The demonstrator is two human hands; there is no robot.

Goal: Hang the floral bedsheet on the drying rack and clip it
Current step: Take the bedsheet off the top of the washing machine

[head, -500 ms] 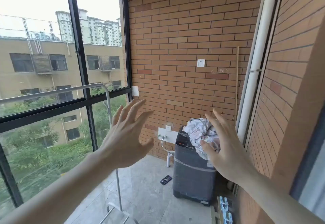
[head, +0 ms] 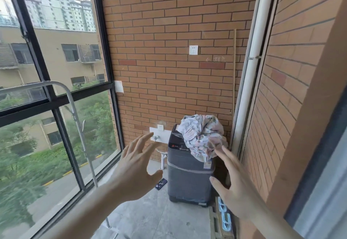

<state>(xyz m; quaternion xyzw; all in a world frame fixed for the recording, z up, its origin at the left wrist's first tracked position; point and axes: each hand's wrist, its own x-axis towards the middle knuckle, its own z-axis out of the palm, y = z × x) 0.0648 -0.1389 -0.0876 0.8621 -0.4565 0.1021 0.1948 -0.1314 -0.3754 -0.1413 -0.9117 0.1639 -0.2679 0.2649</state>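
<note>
The floral bedsheet (head: 201, 137) lies bunched in a crumpled heap on top of a dark grey washing machine (head: 187, 178) against the far brick wall. The metal drying rack (head: 78, 124) stands at the left by the window, its curved top bar and one upright showing. My left hand (head: 135, 171) is stretched forward with fingers spread, holding nothing. My right hand (head: 231, 184) reaches forward too, fingers straight, its fingertips in front of the sheet's lower right edge; I cannot tell whether they touch it. Pale blue clips (head: 224, 214) lie low on the right.
A large black-framed window (head: 56, 96) fills the left side. A white drainpipe (head: 249, 69) runs down the right corner beside a brick wall. A thin wooden stick (head: 234, 69) leans on the back wall. A small dark object (head: 161, 184) lies on the tiled floor.
The view has come closer to the washing machine and tilted. Both hands have dropped lower in the view and reach further toward the bedsheet.
</note>
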